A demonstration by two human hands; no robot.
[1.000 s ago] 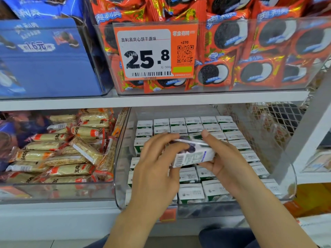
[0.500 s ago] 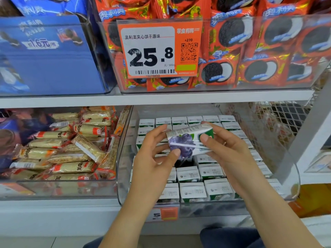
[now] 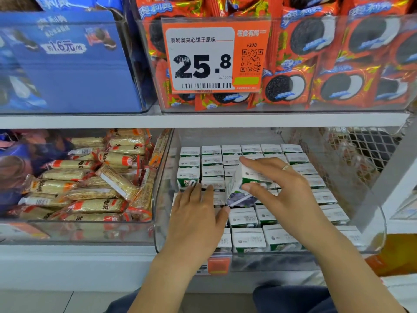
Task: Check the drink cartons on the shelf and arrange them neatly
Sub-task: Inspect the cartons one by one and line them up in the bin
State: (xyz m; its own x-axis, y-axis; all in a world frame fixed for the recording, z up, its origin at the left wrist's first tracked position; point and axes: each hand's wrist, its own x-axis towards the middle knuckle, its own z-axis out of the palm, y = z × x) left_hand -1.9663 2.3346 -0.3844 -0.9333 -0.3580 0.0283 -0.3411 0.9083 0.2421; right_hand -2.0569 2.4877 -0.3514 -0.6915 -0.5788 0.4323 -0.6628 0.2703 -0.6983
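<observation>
While left hand (image 3: 198,213) lies flat, right grip (image 3: 277,190) holds tilted carton (image 3: 246,184).

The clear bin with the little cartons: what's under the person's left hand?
The left hand lies flat on upright drink cartons in the clear bin. The cartons directly beneath the palm are covered.

head view, close, down at shelf (image 3: 203,120)

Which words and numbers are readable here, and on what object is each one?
"25.8", "元/500g", "+270", "奥利奥夹心饼干原味": price tag.
"1.6元": blue box.
"奥利奥": cookie packs.
Carton print, tag barcode digits, snack bars: too small or blurred.
</observation>
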